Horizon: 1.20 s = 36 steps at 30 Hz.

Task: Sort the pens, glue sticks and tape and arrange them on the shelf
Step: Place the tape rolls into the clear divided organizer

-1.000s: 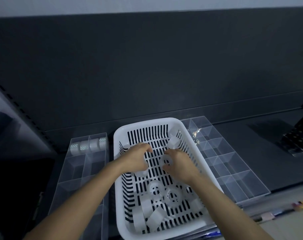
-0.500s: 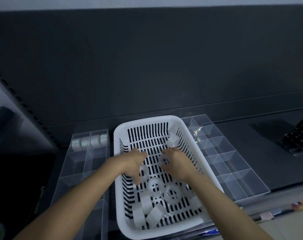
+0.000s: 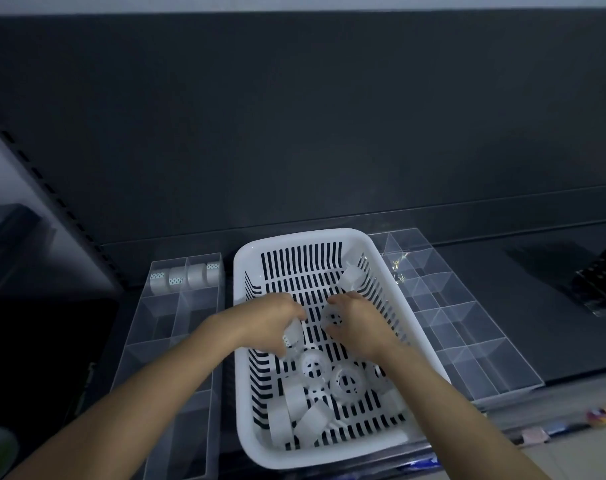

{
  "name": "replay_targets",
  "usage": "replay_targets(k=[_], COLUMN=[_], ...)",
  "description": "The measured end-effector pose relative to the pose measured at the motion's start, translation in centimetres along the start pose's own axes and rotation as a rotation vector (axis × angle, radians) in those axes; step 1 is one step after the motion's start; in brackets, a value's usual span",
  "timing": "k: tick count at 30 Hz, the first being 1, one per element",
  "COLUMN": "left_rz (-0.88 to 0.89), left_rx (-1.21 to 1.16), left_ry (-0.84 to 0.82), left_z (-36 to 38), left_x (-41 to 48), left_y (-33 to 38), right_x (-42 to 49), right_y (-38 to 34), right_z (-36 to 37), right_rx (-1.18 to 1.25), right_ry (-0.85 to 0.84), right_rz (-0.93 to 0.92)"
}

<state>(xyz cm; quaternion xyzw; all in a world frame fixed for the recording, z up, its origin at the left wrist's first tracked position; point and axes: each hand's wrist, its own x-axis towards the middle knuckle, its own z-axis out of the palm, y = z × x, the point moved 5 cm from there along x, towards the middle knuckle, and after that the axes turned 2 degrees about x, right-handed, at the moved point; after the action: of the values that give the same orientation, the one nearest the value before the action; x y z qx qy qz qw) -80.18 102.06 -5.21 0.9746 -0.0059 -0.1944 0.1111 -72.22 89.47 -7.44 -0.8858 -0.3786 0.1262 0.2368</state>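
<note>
- I see a white slotted basket (image 3: 240,393) standing on the dark shelf (image 3: 537,327), between two clear divided trays.
- My left hand (image 3: 272,322) is inside the basket, over its middle. Its fingers are curled down round a tape roll (image 3: 292,333), which shows just under the knuckles.
- My right hand (image 3: 362,323) is beside it, the two hands close but not touching. Its fingers and thumb pinch a second roll (image 3: 331,318), held on edge with the hollow core facing me.
- A heap of loose rolls (image 3: 329,386) lies at the basket's near end, just below both hands. Some lie flat, some are tipped on their sides.
- A lone roll (image 3: 350,278) leans against the basket's far right wall, apart from the heap.
- The left tray (image 3: 194,431) sits just beside the basket. Four rolls (image 3: 185,277) stand on edge in a row across its far compartments.
- The right tray (image 3: 485,362) touches or nearly touches the basket's right wall; I cannot tell which.
- I cannot make out any pens or glue sticks in the basket.
</note>
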Motion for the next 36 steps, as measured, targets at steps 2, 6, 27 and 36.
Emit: replay_targets(k=[2, 6, 27, 36], left_rz=[0.022, 0.006, -0.112, -0.129], left_rx=[0.012, 0.037, -0.164, -0.245], left_ry=[-0.022, 0.042, 0.364, 0.489], left_z=[0.9, 1.4, -1.2, -1.8], left_x=[0.0, -0.2, -2.9, -4.0], left_y=[0.6, 0.8, -2.2, -3.1], right_x=[0.0, -0.2, -2.6, -1.9], right_y=[-0.1, -0.5, -4.9, -6.2], right_z=[0.0, -0.4, 1.8, 1.7], right_rx=[-0.005, -0.002, -0.225, -0.249], right_ry=[0.002, 0.0, -0.571, -0.506], right_rz=[-0.006, -0.019, -0.229, -0.326])
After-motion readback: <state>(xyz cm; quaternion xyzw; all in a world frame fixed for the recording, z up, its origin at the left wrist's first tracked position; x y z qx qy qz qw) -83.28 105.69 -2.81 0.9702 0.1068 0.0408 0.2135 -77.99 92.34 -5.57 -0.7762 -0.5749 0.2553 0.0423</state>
